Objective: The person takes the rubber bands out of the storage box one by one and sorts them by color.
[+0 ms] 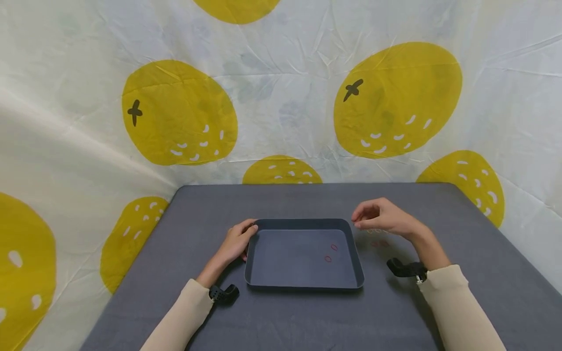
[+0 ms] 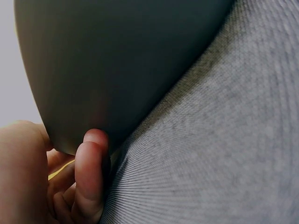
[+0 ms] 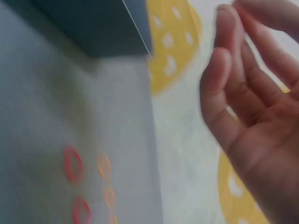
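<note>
My left hand (image 1: 237,241) grips the left rim of a dark grey rectangular tray (image 1: 303,224), thumb on top of the rim and fingers curled against the outer wall. The left wrist view shows those fingers (image 2: 88,172) against the tray's side (image 2: 117,60), low by the cloth. Inside the tray, toward its right side, lie two thin red rings (image 1: 334,247). My right hand (image 1: 388,217) hovers beyond the tray's right rim, fingers loosely bent, with no ring visible between them. Below it, two red rings (image 3: 67,163) and several yellow-orange rings (image 3: 110,196) lie on the cloth.
A grey cloth (image 1: 298,321) covers the table, its far edge close to a white hanging sheet (image 1: 281,117) printed with yellow fruit. Each wrist wears a black band mount, the left one (image 1: 225,294) near the tray's front left corner.
</note>
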Tool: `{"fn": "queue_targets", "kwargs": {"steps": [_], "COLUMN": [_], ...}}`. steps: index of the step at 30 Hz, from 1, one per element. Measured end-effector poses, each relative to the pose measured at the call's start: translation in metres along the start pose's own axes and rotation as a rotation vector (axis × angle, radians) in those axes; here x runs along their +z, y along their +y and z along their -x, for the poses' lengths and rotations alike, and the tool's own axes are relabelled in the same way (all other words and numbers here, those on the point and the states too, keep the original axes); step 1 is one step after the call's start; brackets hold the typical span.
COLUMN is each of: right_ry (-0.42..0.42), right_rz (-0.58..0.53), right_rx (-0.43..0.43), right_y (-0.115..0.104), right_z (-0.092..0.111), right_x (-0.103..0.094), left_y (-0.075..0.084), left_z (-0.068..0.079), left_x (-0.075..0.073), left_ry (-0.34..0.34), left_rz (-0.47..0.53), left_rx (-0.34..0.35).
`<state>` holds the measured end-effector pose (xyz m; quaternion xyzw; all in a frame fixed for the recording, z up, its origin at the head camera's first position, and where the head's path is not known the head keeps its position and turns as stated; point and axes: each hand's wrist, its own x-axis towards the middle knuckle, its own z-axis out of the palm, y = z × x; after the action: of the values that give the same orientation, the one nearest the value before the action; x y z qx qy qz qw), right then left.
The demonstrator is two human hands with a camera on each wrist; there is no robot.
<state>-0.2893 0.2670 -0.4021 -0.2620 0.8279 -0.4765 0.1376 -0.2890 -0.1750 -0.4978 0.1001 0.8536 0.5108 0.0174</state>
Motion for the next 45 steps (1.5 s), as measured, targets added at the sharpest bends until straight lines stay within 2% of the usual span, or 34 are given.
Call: {"fn": "queue_targets", "kwargs": {"steps": [6,10,13,19,23,27,45], "right_ry": [-0.035,-0.082,-0.122,-0.149,-0.157,-0.162,-0.191], "right_rz": [-0.015,0.023,0.103,0.345,0.441,0.487,0.561], "right_rx": [-0.119,-0.141,-0.136,-0.137,-0.118,-0.103,-0.062], "right_y": [-0.009,-0.011,-0.008,-0.005,-0.005,-0.005,-0.008], "right_z": [-0.014,-0.022,-0.027,-0.030,-0.032,-0.033,-0.031], "right_x": [0.034,0.052,0.062,0.077,0.083,0.085,0.090], "left_y": [0.001,0.001,0.002,0.003,0.003,0.004,0.002], "left_z": [0.001,0.001,0.001,-0.002,-0.002,-0.001,-0.001], "left_x": [-0.001,-0.001,0.000,0.000,-0.001,-0.001,-0.001], "left_ry": [-0.005,-0.007,-0.003,-0.007,-0.010,-0.010,-0.015], "left_rz": [-0.003,0.006,0.008,0.000,-0.003,0.011,0.010], "left_rx": [0.001,-0.013,-0.013,-0.007,-0.009,-0.008,-0.008]}}
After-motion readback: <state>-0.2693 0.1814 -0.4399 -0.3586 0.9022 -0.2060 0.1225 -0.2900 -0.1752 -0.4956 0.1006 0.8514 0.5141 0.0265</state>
